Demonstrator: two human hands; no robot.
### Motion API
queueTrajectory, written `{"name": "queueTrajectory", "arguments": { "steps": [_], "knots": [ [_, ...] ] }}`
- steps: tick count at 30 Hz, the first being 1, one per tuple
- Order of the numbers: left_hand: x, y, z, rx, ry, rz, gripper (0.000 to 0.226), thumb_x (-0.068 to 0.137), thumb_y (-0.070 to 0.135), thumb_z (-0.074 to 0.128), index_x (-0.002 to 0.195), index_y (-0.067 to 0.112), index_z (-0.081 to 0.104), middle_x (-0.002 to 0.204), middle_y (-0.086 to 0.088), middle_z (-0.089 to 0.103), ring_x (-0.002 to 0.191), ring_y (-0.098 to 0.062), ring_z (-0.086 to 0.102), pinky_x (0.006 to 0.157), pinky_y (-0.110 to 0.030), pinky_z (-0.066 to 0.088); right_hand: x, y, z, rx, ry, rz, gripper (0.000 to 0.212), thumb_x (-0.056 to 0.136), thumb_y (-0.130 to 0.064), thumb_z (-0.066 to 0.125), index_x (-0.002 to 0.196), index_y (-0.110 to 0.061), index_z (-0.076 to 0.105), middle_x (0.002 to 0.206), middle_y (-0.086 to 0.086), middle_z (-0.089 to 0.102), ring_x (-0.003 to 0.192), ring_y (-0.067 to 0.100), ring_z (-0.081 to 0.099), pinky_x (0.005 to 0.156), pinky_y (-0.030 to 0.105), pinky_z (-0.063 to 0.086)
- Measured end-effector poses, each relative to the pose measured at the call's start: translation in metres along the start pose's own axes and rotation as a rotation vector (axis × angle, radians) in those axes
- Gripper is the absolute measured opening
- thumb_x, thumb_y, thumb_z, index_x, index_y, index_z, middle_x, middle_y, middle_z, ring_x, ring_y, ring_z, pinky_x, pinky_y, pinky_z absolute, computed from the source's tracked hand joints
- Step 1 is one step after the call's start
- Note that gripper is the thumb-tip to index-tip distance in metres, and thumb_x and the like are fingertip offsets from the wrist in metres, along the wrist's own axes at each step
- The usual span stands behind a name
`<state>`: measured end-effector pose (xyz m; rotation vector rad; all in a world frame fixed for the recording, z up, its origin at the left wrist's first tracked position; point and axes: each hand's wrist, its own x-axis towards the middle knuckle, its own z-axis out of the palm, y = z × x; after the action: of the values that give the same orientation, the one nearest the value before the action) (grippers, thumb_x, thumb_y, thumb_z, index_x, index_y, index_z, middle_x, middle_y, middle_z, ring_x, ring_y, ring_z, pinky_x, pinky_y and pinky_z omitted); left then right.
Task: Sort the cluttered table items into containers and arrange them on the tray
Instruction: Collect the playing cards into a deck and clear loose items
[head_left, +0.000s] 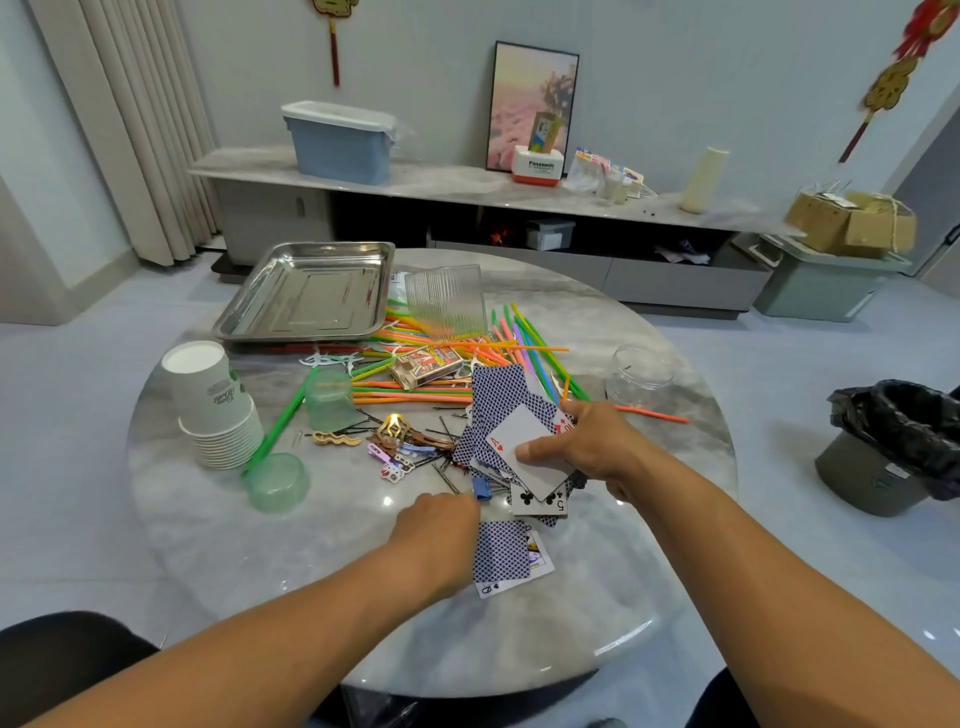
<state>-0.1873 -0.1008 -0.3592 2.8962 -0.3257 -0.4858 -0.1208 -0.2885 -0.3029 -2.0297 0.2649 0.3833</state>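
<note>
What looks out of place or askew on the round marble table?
One translucent green plastic cup lies tipped on its side near the stacked white paper cups. Blue-backed playing cards lie scattered, some face up.

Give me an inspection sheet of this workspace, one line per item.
Surface: round marble-look table, glossy, crowded toward the middle.
Job's things: steel tray empty at far left; stack of paper cups upside down; two green plastic cups overturned; clear ribbed box; glass jar.
Clutter: coloured straws, playing cards, card box, hair clips, all loose.
Grippers: right hand grips several cards; left hand reaches by the face-down cards, fingers hidden.
Cables: nothing seen.
Surroundings: low cabinet with blue bin; lined waste bin on the floor.
</note>
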Motion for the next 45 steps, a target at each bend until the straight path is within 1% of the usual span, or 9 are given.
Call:
{"name": "queueTrajectory", "arguments": {
  "steps": [6,13,17,20,25,27,31,42,45],
  "knots": [
    [0.004,-0.028,-0.011,-0.155,-0.016,-0.122,0.081,0.057,0.052,0.094,0.119,0.023,0.050,0.122,0.000,0.056,0.110,-0.024,0.054,0.083,-0.038,0.047,-0.003,0.004,-0.008,-0.126,-0.157,0.040,0.104,0.055,-0.023,0.101,0.145,-0.009,0.050,0.126,0.019,0.067,0.100,0.037,0.072,0.090,0.051,0.060],
    [-0.006,-0.070,-0.029,-0.348,-0.325,-0.131,0.129,0.050,0.053,0.097,0.150,0.030,0.019,0.149,-0.002,0.046,0.126,-0.026,0.051,0.104,-0.041,0.045,-0.009,0.016,0.007,-0.298,-0.340,0.057,0.088,0.059,-0.025,0.099,0.136,-0.009,0.060,0.115,0.012,0.073,0.097,0.031,0.075,0.087,0.047,0.061],
    [-0.015,-0.066,-0.006,-0.093,-0.154,-0.023,0.100,0.048,0.055,0.094,0.122,0.032,0.031,0.131,0.001,0.045,0.119,-0.023,0.045,0.098,-0.040,0.045,-0.008,0.026,0.027,-0.399,-0.378,0.052,0.103,0.051,-0.042,0.099,0.142,-0.017,0.057,0.137,0.010,0.061,0.119,0.031,0.063,0.101,0.045,0.054],
    [-0.015,-0.072,-0.001,-0.202,-0.107,-0.021,0.105,0.048,0.054,0.094,0.129,0.030,0.033,0.129,0.003,0.048,0.118,-0.022,0.047,0.100,-0.042,0.046,-0.006,0.026,0.038,-0.473,-0.343,-0.011,0.100,0.057,-0.043,0.097,0.143,-0.015,0.054,0.137,0.006,0.062,0.118,0.026,0.063,0.100,0.042,0.055],
    [-0.019,-0.077,0.000,-0.316,-0.043,-0.023,0.100,0.043,0.058,0.095,0.118,0.033,0.034,0.125,0.004,0.057,0.111,-0.020,0.056,0.094,-0.040,0.050,-0.014,0.017,0.056,-0.649,-0.317,-0.135,0.106,0.063,-0.047,0.093,0.152,-0.024,0.040,0.147,0.003,0.051,0.103,0.016,0.062,0.072,0.020,0.050],
    [-0.021,-0.077,0.001,-0.323,-0.016,-0.031,0.110,0.044,0.060,0.094,0.127,0.036,0.028,0.130,0.004,0.056,0.117,-0.022,0.055,0.092,-0.039,0.049,-0.016,0.016,0.062,-0.672,-0.322,-0.180,0.104,0.064,-0.045,0.092,0.152,-0.026,0.039,0.148,0.003,0.050,0.103,0.016,0.063,0.065,0.015,0.047],
    [-0.024,-0.078,0.002,-0.365,0.034,-0.033,0.149,0.043,0.061,0.095,0.157,0.035,0.003,0.149,0.005,0.049,0.133,-0.023,0.049,0.104,-0.042,0.045,-0.017,0.014,0.067,-0.694,-0.309,-0.230,0.106,0.065,-0.042,0.093,0.154,-0.024,0.037,0.153,0.000,0.046,0.133,0.024,0.052,0.087,0.024,0.046],
    [-0.027,-0.071,0.006,-0.314,0.179,-0.042,0.078,0.059,0.067,0.085,0.119,0.028,0.056,0.114,0.005,0.054,0.111,-0.020,0.051,0.092,-0.039,0.047,-0.012,0.006,0.062,-0.594,-0.295,-0.200,0.106,0.060,-0.035,0.095,0.150,-0.026,0.041,0.146,0.001,0.051,0.118,0.021,0.058,0.094,0.033,0.054],
    [-0.026,-0.071,0.008,-0.313,0.164,-0.051,0.079,0.058,0.068,0.085,0.119,0.028,0.056,0.114,0.005,0.052,0.111,-0.019,0.049,0.094,-0.039,0.047,-0.012,0.008,0.062,-0.543,-0.298,-0.188,0.101,0.060,-0.033,0.095,0.147,-0.028,0.044,0.143,0.001,0.052,0.111,0.019,0.057,0.090,0.031,0.053]
  ]
}}
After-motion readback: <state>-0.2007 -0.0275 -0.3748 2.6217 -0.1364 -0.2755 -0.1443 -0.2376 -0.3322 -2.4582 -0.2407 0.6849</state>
